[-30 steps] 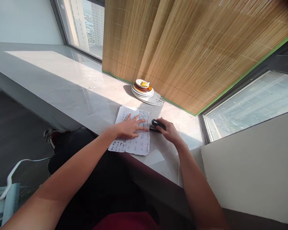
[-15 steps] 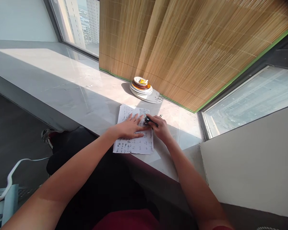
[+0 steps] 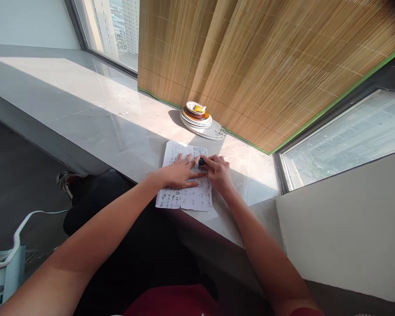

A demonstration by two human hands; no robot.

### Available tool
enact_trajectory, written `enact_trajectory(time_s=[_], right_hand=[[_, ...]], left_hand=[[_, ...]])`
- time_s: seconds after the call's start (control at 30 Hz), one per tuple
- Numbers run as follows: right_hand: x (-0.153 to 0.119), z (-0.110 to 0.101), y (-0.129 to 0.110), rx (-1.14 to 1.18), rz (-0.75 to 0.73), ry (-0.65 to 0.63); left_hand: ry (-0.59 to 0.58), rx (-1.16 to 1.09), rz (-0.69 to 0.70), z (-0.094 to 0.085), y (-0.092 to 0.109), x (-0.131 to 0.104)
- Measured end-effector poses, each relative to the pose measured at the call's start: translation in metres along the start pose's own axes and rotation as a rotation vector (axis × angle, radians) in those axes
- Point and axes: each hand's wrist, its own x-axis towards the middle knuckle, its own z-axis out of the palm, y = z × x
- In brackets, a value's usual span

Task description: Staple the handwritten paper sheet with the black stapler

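A sheet of paper with rows of handwriting lies on the windowsill, its lower edge at the sill's front edge. Spread flat across the middle of it, my left hand presses it down, fingers apart. My right hand is closed around a small black roller stamp, which rests on the paper just beyond my left fingertips. Much of the stamp is hidden by my fingers. Dense grey printed blocks show on the paper beside it, near the top right corner.
Behind the paper stands a stack of plates with a small yellow item on top. A bamboo blind hangs behind it. A wall bounds the sill on the right. A white cable runs at the lower left.
My right hand and the black roller stamp have shifted slightly up the paper, and the hand has turned a little. My left hand stays flat in place. The whole view has moved slightly.
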Motion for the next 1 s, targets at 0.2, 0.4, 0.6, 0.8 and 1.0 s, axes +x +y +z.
enact_trajectory(time_s=[0.2, 0.4, 0.6, 0.8, 1.0], right_hand=[[0.0, 0.001, -0.001, -0.018, -0.003, -0.004], [0.0, -0.001, -0.004, -0.034, -0.013, -0.015], [0.001, -0.001, -0.007, -0.064, 0.047, -0.059], [0.001, -0.001, -0.012, -0.172, 0.035, -0.092], [-0.001, 0.001, -0.024, -0.373, -0.005, -0.16]], left_hand=[[-0.028, 0.028, -0.004, 0.001, 0.001, 0.0], [-0.009, 0.004, 0.001, 0.002, -0.001, 0.001], [-0.009, -0.006, -0.008, 0.001, 0.0, 0.001], [0.004, -0.026, 0.006, 0.002, -0.002, 0.001], [-0.01, -0.01, 0.004, 0.0, -0.001, 0.0]])
